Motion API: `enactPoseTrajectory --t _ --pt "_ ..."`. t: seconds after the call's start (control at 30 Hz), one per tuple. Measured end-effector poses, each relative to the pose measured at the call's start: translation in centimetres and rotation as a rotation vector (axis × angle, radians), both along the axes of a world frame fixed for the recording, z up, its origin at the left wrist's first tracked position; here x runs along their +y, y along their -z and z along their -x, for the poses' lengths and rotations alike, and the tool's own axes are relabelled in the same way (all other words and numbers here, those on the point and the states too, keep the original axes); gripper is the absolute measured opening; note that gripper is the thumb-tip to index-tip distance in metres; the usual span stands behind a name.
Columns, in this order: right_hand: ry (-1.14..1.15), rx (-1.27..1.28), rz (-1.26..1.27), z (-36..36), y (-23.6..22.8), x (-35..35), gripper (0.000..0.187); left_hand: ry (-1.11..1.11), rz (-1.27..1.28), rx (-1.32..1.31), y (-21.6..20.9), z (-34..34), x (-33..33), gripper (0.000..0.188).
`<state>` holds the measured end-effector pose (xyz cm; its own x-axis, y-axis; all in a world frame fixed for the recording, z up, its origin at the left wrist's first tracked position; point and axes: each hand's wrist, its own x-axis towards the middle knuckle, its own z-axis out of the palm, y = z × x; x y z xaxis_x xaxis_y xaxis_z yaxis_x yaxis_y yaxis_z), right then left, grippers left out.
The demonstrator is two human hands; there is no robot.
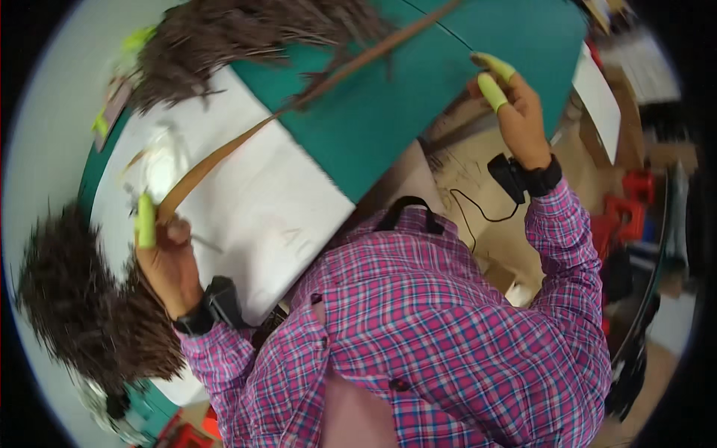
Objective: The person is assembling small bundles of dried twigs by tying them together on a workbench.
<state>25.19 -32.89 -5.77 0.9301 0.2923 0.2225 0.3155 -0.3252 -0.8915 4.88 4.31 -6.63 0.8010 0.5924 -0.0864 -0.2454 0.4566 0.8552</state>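
Note:
My left hand (pixel 170 261), with a yellow-green finger cot on one finger, pinches the end of a long brown strip (pixel 216 158). The strip stretches up and to the right across the table, with dark feather-like pieces (pixel 317 81) along its middle. My right hand (pixel 519 112) is raised past the table's right edge, two fingers in yellow-green cots. Its fingers are bent together; what lies between the tips, if anything, is too small to make out. A large pile of brown feather-like pieces (pixel 246 45) lies at the far left, and another dark brown bundle (pixel 71 299) beside my left arm.
White paper (pixel 276 216) covers part of the green table (pixel 351 142). A shiny clear plastic item (pixel 164 160) lies near my left hand. A black cable (pixel 482 218) runs from my right wrist's device. Red stools (pixel 624 220) and cardboard boxes (pixel 631 123) stand at the right.

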Motion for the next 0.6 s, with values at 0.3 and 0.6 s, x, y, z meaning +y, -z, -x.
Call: enactPoseTrajectory --t 0.3,0.6 --pt "0.025 0.629 0.848 13.5 15.4 -21.6 0.025 0.150 0.109 -0.028 -0.2 -0.5 1.0 0.026" --pt "0.532 0.609 0.150 15.4 14.9 -18.2 0.026 0.207 0.144 0.006 -1.9 -2.1 -1.3 0.019"
